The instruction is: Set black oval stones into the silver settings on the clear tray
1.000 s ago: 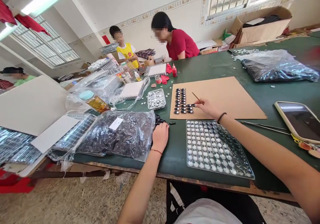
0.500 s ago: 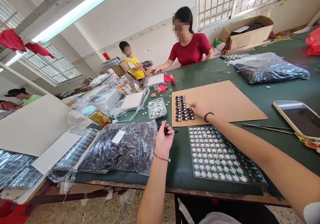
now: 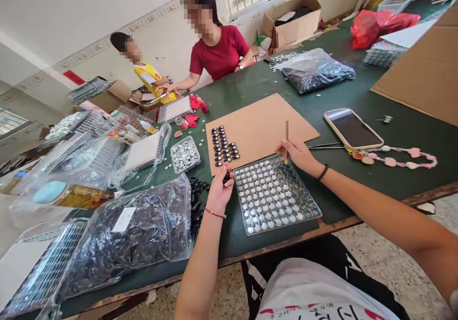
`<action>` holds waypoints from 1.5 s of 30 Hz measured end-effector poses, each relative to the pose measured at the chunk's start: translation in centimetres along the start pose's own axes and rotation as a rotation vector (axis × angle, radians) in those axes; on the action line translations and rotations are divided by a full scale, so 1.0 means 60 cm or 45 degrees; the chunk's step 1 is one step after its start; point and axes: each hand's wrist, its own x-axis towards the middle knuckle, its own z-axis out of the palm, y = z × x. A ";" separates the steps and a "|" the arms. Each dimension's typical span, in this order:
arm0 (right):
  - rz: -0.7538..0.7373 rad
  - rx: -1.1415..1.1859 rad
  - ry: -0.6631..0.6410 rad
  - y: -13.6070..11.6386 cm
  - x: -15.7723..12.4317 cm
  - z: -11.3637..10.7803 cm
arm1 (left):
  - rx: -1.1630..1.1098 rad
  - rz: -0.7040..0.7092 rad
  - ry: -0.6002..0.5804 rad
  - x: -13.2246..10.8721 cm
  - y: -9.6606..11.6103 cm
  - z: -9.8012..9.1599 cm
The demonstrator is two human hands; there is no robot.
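Observation:
My right hand (image 3: pixel 299 157) pinches a thin brown stick (image 3: pixel 286 131), held nearly upright over the far right part of a clear plastic tray (image 3: pixel 306 203). White round pieces (image 3: pixel 266 191) fill most of the tray's cells; those along its right side look bare. My left hand (image 3: pixel 219 191), at the tray's left corner, is closed around a small black piece (image 3: pixel 226 178), partly hidden by the fingers. Just beyond, rows of black pieces with white ovals (image 3: pixel 224 144) lie on a cardboard sheet (image 3: pixel 265 124). Loose black pieces (image 3: pixel 198 201) spill beside a clear bag of them (image 3: pixel 150 220).
A clear box (image 3: pixel 186 170) of small silvery pieces stands left of the cardboard. To the right lie a phone (image 3: pixel 354 128), tweezers (image 3: pixel 325 146) and a beaded strap (image 3: pixel 411 162). Across the table sits a person in red (image 3: pixel 223 50), beside another in yellow (image 3: pixel 153 79).
My right hand has moved with the stick from the rows on the cardboard to over the tray. My left hand still holds black material near the bag. The view has swung right.

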 end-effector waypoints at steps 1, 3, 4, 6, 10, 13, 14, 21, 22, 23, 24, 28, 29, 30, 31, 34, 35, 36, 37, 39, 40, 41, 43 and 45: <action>-0.030 -0.024 0.009 -0.002 -0.002 0.002 | 0.018 -0.022 0.001 0.000 -0.002 0.001; -0.133 -0.148 -0.050 -0.008 -0.005 0.008 | 0.040 -0.070 0.017 -0.002 -0.006 0.004; -0.190 -0.224 -0.134 -0.013 -0.007 0.009 | 0.046 -0.091 0.024 -0.004 -0.008 0.005; -0.295 -0.354 -0.399 -0.021 -0.014 0.007 | 0.048 -0.110 0.033 -0.010 -0.008 0.007; -0.428 -0.539 -0.786 -0.034 -0.023 -0.004 | 0.062 -0.110 0.044 -0.018 -0.004 0.012; -0.467 -0.647 -0.850 -0.038 -0.024 -0.009 | 0.069 -0.109 0.045 -0.017 -0.006 0.014; -0.471 -0.668 -0.866 -0.038 -0.024 -0.010 | 0.067 -0.107 0.051 -0.017 -0.008 0.014; -0.466 -0.654 -0.899 -0.034 -0.023 -0.011 | 0.134 -0.088 0.003 -0.022 -0.024 0.022; -0.456 -0.645 -0.906 -0.034 -0.023 -0.012 | 0.130 -0.094 -0.030 -0.024 -0.026 0.023; -0.443 -0.632 -0.911 -0.035 -0.024 -0.012 | 0.123 -0.099 -0.061 -0.026 -0.027 0.023; -0.426 -0.610 -0.909 -0.036 -0.024 -0.012 | 0.114 -0.101 -0.088 -0.028 -0.028 0.024; -0.317 -0.424 -0.727 -0.037 -0.025 -0.015 | 0.116 -0.178 -0.133 -0.038 -0.030 0.028; -0.284 -0.358 -0.649 -0.037 -0.025 -0.015 | 0.122 -0.222 -0.146 -0.042 -0.030 0.030; -0.256 -0.289 -0.575 -0.038 -0.024 -0.015 | 0.128 -0.268 -0.165 -0.045 -0.030 0.032; -0.231 -0.221 -0.512 -0.040 -0.023 -0.015 | 0.135 -0.305 -0.186 -0.049 -0.030 0.034; -0.184 -0.063 -0.371 -0.055 -0.015 -0.012 | 0.155 -0.332 -0.225 -0.057 -0.028 0.039; -0.179 -0.023 -0.343 -0.063 -0.012 -0.010 | 0.163 -0.333 -0.233 -0.058 -0.027 0.039; -0.181 0.013 -0.328 -0.071 -0.008 -0.007 | 0.169 -0.334 -0.241 -0.058 -0.027 0.039; -0.190 0.047 -0.322 -0.080 -0.004 -0.004 | 0.176 -0.331 -0.252 -0.057 -0.027 0.038; -0.214 0.116 -0.318 -0.092 0.001 0.005 | 0.188 -0.306 -0.277 -0.054 -0.028 0.034; -0.221 0.149 -0.302 -0.095 0.002 0.010 | 0.190 -0.278 -0.284 -0.051 -0.029 0.031; -0.221 0.177 -0.277 -0.094 0.001 0.015 | 0.191 -0.242 -0.285 -0.048 -0.031 0.028; -0.198 0.221 -0.239 -0.085 -0.005 0.024 | 0.193 -0.169 -0.266 -0.043 -0.033 0.022; -0.155 0.256 -0.235 -0.071 -0.014 0.031 | 0.214 -0.111 -0.236 -0.039 -0.034 0.019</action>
